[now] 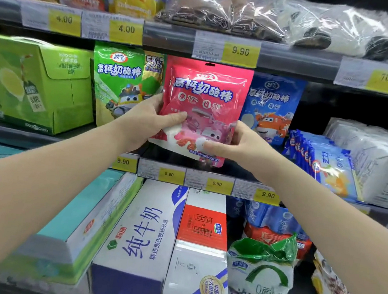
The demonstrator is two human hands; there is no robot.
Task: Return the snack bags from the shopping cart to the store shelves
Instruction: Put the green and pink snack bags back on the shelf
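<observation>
A pink snack bag [206, 94] stands upright at the middle shelf, between a green bag [120, 84] on its left and a blue bag [272, 107] on its right. My left hand [147, 121] grips the pink bag's lower left edge, thumb across its front. My right hand [234, 144] pinches its lower right corner, thumb on the front. The bag's bottom edge hangs slightly above the middle shelf's front rail [184, 176]. No shopping cart is in view.
A green drink carton [34, 83] stands left on the middle shelf; blue packs [325, 163] and white cartons [381, 165] stand right. Wrapped cookie packs [253, 12] lie on the top shelf. Milk cartons [143, 233] and a green-topped bag [260, 272] fill the lower shelf.
</observation>
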